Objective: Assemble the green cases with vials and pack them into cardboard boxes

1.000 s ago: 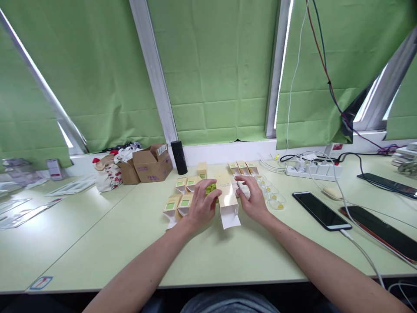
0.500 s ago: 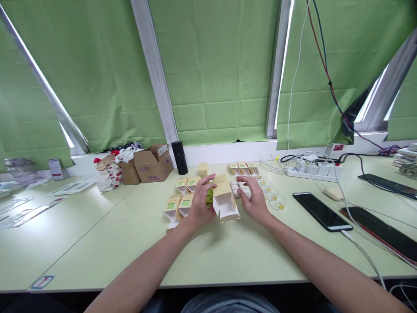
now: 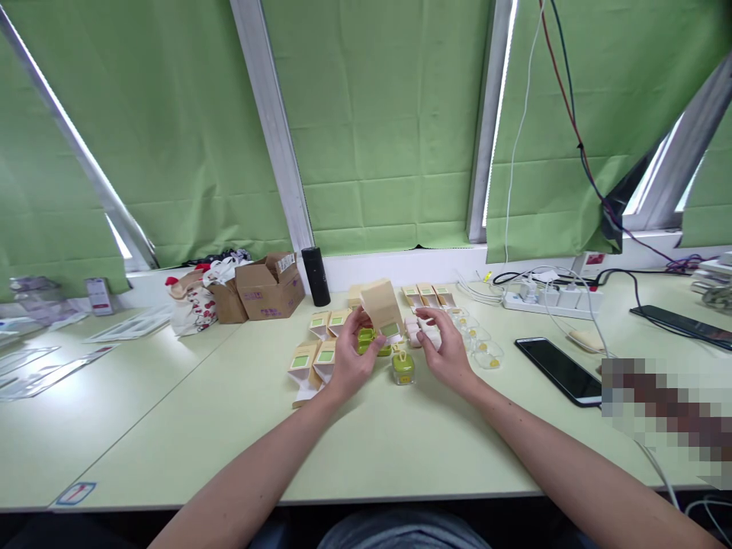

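My left hand point(image 3: 350, 364) is closed on a small tan cardboard box point(image 3: 380, 303), raised and tilted, its green label low on the side facing me. Just below it a small clear jar point(image 3: 403, 370) with a green lid and a loop on top stands on the table. More green-lidded pieces point(image 3: 366, 335) show partly behind my left fingers. My right hand point(image 3: 449, 354) is open, thumb and fingers apart, beside small white pieces point(image 3: 428, 332); I cannot tell whether it touches them. Several open tan boxes point(image 3: 303, 358) with green labels stand left of my left hand.
Three tan boxes point(image 3: 427, 295) stand at the back, and clear plastic cups point(image 3: 486, 353) line the right. A phone point(image 3: 557, 370), a power strip point(image 3: 552, 300) and cables lie further right. A brown carton point(image 3: 268, 288) and a black cylinder point(image 3: 316, 277) stand back left.
The box in my left hand has turned from open-end-down to label toward me and risen slightly. The green-lidded jar now shows on the table below it. My right hand has hardly moved.
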A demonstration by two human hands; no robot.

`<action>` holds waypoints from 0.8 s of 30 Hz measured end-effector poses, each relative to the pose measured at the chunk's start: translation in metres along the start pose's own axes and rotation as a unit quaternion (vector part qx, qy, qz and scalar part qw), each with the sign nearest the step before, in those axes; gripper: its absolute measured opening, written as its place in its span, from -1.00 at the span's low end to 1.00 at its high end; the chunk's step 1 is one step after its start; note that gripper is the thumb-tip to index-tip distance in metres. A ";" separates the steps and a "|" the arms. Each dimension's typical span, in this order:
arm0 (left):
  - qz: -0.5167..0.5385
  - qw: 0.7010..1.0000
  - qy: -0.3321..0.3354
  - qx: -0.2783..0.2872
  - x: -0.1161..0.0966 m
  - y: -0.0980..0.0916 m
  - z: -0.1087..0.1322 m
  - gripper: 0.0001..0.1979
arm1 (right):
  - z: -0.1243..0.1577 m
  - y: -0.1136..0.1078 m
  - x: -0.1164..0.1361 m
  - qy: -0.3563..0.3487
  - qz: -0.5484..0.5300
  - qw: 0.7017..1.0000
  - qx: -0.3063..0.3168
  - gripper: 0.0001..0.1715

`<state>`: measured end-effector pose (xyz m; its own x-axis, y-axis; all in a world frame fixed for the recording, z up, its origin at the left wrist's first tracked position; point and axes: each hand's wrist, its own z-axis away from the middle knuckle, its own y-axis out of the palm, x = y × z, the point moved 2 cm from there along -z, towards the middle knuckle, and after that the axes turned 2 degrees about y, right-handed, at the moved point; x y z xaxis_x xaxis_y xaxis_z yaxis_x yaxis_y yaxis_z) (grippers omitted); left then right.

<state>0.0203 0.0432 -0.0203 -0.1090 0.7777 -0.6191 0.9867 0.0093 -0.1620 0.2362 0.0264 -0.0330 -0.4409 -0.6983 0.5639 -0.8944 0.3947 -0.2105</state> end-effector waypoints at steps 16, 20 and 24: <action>0.166 0.966 -0.196 0.009 -0.004 0.006 -0.001 -0.33 | 0.005 0.004 0.009 -0.025 -0.084 0.992 0.096 -0.56; 0.170 0.964 -0.205 0.012 -0.004 0.008 -0.001 -0.32 | 0.007 0.005 0.009 -0.014 -0.104 0.988 0.115 -0.56; 0.169 0.962 -0.214 0.018 -0.006 0.009 0.000 -0.33 | 0.008 0.007 0.009 0.006 -0.132 0.983 0.129 -0.57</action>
<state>0.0294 0.0393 -0.0180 0.1703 0.4029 -0.8993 0.9706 -0.2259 0.0826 0.2256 0.0181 -0.0358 -0.1910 -0.7489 0.6346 -0.9676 0.0348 -0.2502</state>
